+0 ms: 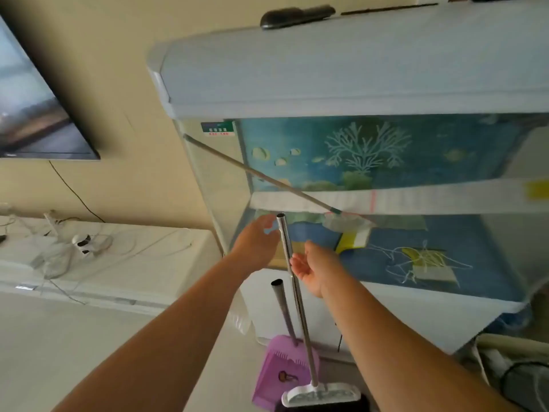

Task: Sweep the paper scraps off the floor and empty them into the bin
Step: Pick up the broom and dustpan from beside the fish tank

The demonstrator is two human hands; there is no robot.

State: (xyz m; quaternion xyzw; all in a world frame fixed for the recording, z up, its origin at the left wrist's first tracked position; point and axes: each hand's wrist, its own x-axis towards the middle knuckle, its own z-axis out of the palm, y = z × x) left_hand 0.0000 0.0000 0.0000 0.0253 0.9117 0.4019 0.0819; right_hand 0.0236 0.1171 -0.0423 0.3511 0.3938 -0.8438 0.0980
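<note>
A broom (300, 307) with a metal handle and a white head stands upright against a fish tank, its head on the floor at bottom centre. Beside it leans a purple dustpan (282, 373) with a shorter metal handle. My left hand (257, 243) is open just left of the broom handle's top, fingers spread, not touching it. On the other side of the handle my right hand (313, 267) is open, palm facing the pole, close to it. No paper scraps or bin are in view.
A large fish tank (356, 84) on a white cabinet fills the right. A net on a thin pole (258, 173) leans across its glass. A wall-mounted TV (35, 114) hangs at left above a low white unit (142, 263) with cables. Pale floor lies lower left.
</note>
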